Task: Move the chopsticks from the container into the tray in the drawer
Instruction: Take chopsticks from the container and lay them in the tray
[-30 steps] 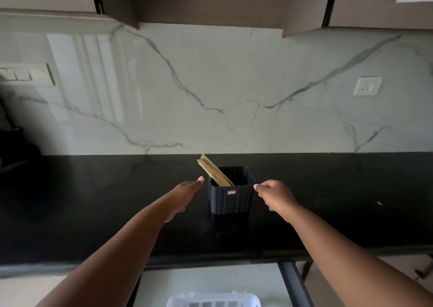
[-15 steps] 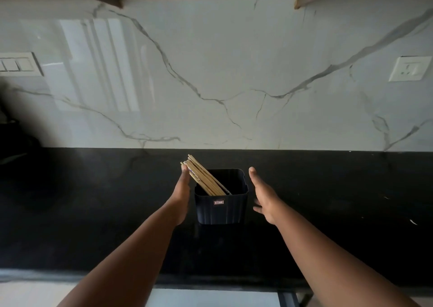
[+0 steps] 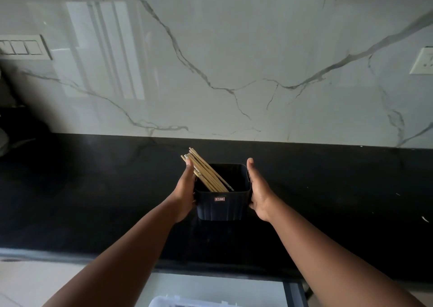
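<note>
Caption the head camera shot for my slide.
Both hands, left hand and right hand, flank the container of chopsticks.

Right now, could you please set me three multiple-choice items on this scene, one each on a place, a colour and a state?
1. Where do the tan wooden chopsticks lean in the dark ribbed plastic container?
A. toward its left side
B. toward its right side
C. flat on the counter

2. What colour is the stone countertop?
A. white
B. black
C. red

3. How do the left hand and right hand stand?
A. in fists
B. open, flanking the container
C. holding a lid

Key: A, tips jut past the left rim; B, dark slab; B, palms face its sides.
</note>
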Tool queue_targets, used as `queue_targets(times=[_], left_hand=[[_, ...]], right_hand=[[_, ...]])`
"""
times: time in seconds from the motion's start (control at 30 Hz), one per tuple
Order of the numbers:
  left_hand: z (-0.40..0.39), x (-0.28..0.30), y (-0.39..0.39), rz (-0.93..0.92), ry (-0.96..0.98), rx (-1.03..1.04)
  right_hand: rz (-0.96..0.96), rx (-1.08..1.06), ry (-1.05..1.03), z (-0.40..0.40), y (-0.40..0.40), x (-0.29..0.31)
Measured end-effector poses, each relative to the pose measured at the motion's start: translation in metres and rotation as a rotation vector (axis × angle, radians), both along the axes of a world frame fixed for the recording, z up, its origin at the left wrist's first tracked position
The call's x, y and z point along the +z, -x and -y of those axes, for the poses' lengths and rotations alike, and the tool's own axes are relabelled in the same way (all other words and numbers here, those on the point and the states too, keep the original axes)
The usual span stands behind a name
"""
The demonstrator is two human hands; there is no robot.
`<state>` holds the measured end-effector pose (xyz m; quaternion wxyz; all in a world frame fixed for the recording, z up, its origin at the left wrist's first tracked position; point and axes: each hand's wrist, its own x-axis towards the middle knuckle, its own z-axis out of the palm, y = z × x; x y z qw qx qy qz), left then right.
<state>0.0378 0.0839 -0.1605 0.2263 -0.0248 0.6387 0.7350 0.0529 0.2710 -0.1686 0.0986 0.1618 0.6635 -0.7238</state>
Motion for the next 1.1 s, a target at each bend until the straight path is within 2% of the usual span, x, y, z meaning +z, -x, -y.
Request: queue_targets(times=[0.3,0.47,0.67,0.8,0.97,1.1], left_hand=[[0.065,-0.006,-0.034,-0.021,-0.001,-0.126],[0.082,-0.012,-0.049,-0.016,-0.075,-0.216],[0.087,-0.023,-0.046,-0.009,-0.061,-0.234],[0.097,-0.025,-0.032,0.01,0.061,-0.114],[0.102,-0.02,-0.019,-0.177,0.251,0.093],[0.094,-0.014,-0.014,-0.26,0.229,0.121]], right_hand=[[0.0,-0.036,-0.036,0.058,-0.052,0.0],[0.006,-0.099,0.002,0.065,-0.071,-0.004],[0.017,-0.139,0.011,0.065,-0.079,-0.007],[0.023,-0.185,-0.049,0.059,-0.073,0.003],[-0.102,-0.401,-0.279,0.048,-0.053,0.014],[-0.164,-0.432,-0.329,0.056,-0.044,0.023]])
